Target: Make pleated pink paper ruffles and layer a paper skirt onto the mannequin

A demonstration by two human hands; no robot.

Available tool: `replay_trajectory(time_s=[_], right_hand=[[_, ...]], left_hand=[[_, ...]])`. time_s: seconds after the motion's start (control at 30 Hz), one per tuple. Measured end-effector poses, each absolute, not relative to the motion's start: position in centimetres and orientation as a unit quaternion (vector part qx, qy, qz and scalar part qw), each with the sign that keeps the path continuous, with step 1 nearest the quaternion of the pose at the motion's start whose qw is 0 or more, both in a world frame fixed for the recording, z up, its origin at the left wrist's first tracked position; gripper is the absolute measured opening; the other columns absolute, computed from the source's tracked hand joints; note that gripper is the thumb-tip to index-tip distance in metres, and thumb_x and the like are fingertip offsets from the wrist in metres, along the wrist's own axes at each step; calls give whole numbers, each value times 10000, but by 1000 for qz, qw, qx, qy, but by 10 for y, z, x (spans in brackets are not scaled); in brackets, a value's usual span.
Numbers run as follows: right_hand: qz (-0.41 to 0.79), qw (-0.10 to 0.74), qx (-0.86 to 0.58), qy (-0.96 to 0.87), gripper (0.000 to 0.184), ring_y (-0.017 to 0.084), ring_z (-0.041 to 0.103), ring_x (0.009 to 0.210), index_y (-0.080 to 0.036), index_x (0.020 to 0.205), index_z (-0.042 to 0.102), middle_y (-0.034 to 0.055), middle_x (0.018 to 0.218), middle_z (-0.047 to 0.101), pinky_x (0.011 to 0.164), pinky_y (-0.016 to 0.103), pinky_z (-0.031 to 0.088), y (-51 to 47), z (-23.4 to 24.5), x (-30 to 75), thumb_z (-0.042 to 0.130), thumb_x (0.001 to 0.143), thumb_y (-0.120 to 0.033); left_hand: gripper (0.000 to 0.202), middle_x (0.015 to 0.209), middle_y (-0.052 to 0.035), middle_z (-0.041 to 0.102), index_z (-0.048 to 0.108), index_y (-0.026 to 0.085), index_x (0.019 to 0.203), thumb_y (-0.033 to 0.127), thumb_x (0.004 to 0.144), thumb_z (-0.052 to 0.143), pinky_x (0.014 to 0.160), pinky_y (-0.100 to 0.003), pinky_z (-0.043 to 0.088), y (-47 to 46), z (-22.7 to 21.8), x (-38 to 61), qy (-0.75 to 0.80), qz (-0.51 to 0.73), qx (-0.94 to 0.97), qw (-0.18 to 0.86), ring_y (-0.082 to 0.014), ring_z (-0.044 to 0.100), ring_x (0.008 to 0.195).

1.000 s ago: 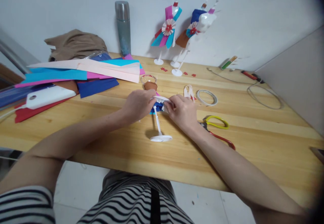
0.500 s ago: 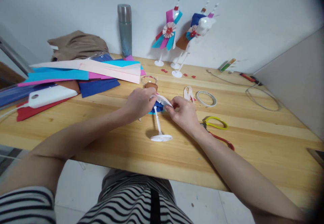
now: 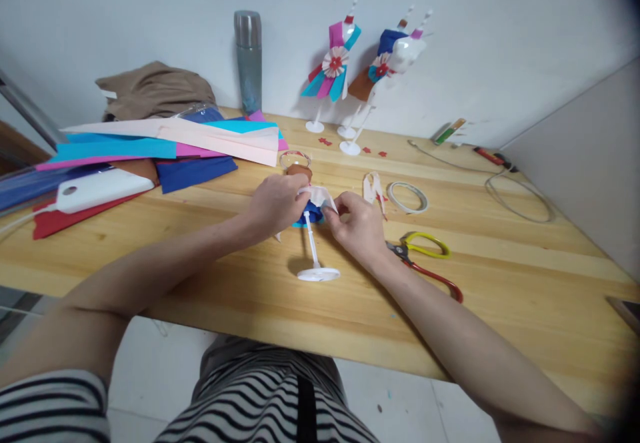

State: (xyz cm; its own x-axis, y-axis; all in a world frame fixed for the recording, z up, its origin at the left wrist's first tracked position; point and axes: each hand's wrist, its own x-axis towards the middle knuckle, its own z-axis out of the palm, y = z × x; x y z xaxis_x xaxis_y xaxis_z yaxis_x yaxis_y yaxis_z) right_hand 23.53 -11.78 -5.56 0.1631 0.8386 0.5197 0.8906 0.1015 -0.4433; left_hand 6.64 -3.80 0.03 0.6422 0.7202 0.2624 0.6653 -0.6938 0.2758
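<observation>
A pale strip of crepe paper (image 3: 320, 196) stretches between my two hands. My left hand (image 3: 281, 204) pinches its left end. At the right end, the thumb and fingers of my right hand (image 3: 356, 221) are closed on it. Beneath the strip lies a small mannequin stand (image 3: 313, 243) on its side, its white round base toward me. Blue and brown paper covers its body, partly hidden by my hands. Beside my right wrist rest scissors (image 3: 425, 246) with one yellow and one red handle.
Three dressed mannequins, one being a paper-dressed mannequin (image 3: 336, 63), stand by the wall. A steel flask (image 3: 249, 63) and coloured crepe paper sheets (image 3: 225, 139) are at left, with a white power strip (image 3: 105, 189). A tape roll (image 3: 407, 197) and a cable (image 3: 520, 213) lie right.
The right end of the pale strip is tilted lower, and its surface shows wider between my hands. My right hand has shifted slightly; my left hand stays nearly in place.
</observation>
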Motion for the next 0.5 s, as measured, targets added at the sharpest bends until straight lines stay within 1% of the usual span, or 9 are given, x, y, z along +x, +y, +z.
replay_trajectory(time_s=[0.13,0.33,0.5], right_hand=[[-61,384,-643,-660,157,199,557,661,-225,720,507,42,713,602,593,314,402,-118,-58,232,534,859,-291],[-72,370,-640,-669,139,203,593,728,-220,751,519,58,787,642,629,311,425,-116,-61,235,534,882,-264],[-79,356,-645,-671,156,202,590,695,-223,736,509,57,752,640,603,301,412,-114,-66,236,543,872,-291]], left_hand=[[233,730,-72,701,682,161,810,246,885,479,635,-311,378,-37,0,66,389,172,903,61,-195,612,673],[261,759,-92,711,693,144,830,242,897,461,652,-326,397,-37,-1,65,394,170,901,65,-220,637,704],[284,807,-108,735,701,134,879,258,915,448,638,-326,390,-37,-5,64,384,162,908,47,-236,662,728]])
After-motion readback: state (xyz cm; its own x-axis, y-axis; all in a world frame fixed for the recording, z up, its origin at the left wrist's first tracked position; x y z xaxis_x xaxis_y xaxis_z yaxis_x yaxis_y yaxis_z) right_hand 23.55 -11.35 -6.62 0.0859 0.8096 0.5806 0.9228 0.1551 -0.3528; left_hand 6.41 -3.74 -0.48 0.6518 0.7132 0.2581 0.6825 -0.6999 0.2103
